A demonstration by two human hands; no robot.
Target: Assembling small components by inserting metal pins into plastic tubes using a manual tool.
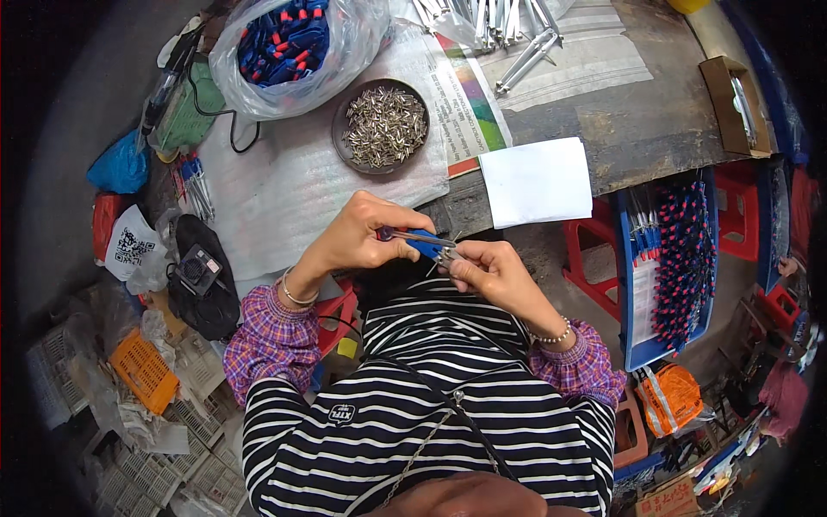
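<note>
In front of my striped shirt, both hands meet over one small tool. My left hand (369,231) is closed round its blue plastic handle (420,245), and a slim dark-and-metal piece lies along the top of the grip. My right hand (493,270) pinches the grey metal parts (446,255) at the handle's other end, where thin prongs stick out. The fingers partly hide how these pieces join. Beyond my left hand, a round dark bowl (341,153) holds many small metal pins (386,126).
A clear plastic bag (362,34) of blue-and-red handles (284,43) stands behind the bowl. Metal rods (527,62) lie at the far edge, white paper (536,183) nearer. To the right are a blue tray (639,332) of handled pieces and red stools (593,258).
</note>
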